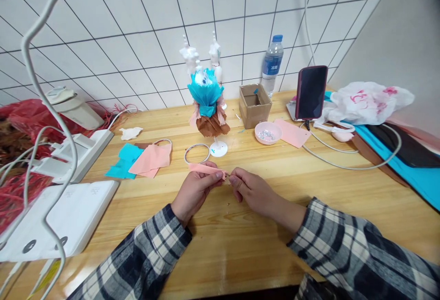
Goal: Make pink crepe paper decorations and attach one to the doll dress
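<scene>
My left hand [198, 189] pinches a narrow folded strip of pink crepe paper [202, 168] near its right end. At that end, which looks ragged, the fingertips of my right hand [252, 187] are pressed together on the strip's edge. Just beyond my hands stands a small doll mannequin [202, 80] in a ruffled blue crepe top and a brown skirt [212, 126], on a round white base [218, 148]. A silvery ring [197, 146] lies behind my left hand. To the left are sheets of pink crepe paper [151, 158] and blue crepe paper [126, 161].
A cardboard box [254, 112], a pink bowl [260, 140] of small shiny bits and a water bottle [272, 63] stand behind. An upright phone [311, 92] with a cable is at right, beside a plastic bag [371, 100]. Power strips [82, 153] and cables crowd the left.
</scene>
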Tool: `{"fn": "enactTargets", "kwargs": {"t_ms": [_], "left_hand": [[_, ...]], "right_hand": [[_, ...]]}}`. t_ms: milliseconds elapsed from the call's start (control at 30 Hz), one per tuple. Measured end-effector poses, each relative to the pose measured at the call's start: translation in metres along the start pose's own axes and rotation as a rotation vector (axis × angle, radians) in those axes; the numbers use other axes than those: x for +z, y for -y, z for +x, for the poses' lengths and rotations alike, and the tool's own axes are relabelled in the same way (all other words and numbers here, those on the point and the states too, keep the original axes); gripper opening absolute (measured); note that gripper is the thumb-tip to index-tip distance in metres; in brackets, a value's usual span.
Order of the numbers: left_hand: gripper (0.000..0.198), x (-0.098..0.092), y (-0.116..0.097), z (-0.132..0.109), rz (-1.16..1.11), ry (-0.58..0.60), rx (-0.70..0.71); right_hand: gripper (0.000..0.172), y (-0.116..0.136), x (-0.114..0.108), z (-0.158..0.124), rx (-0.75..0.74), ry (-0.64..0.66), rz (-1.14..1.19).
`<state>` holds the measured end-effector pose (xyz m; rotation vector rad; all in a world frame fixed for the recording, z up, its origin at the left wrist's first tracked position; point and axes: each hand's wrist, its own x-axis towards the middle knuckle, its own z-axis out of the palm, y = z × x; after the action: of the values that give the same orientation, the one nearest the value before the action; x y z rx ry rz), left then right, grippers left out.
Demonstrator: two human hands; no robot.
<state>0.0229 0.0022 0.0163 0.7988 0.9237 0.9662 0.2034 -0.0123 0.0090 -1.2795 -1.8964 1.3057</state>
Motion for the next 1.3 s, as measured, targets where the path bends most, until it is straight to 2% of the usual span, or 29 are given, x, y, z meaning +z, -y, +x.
{"fn": "enactTargets", "kwargs": {"t_ms": [367, 533, 700, 1300], "left_hand": [[0.017, -0.002, -0.001, 0.001, -0.086, -0.016, 0.003], [0.013, -0.006, 0.0, 0.002, -0.101, 0.007, 0.018], [0.011, -0.005, 0.0, 0.002, -0.082, 0.068, 0.028], [0.014, -0.003, 0.001, 0.002, 0.022, 0.104, 0.043]], "right_hand": [[0.033, 0.0, -0.004, 0.001, 0.025, 0.027, -0.024], [0.032, -0.001, -0.014, 0.002, -0.002, -0.06, -0.061], [0.038, -0.003, -0.014, 0.002, -0.04, 0.028, -0.048], [0.04, -0.003, -0.014, 0.003, 0.026, 0.072, -0.009]]}}
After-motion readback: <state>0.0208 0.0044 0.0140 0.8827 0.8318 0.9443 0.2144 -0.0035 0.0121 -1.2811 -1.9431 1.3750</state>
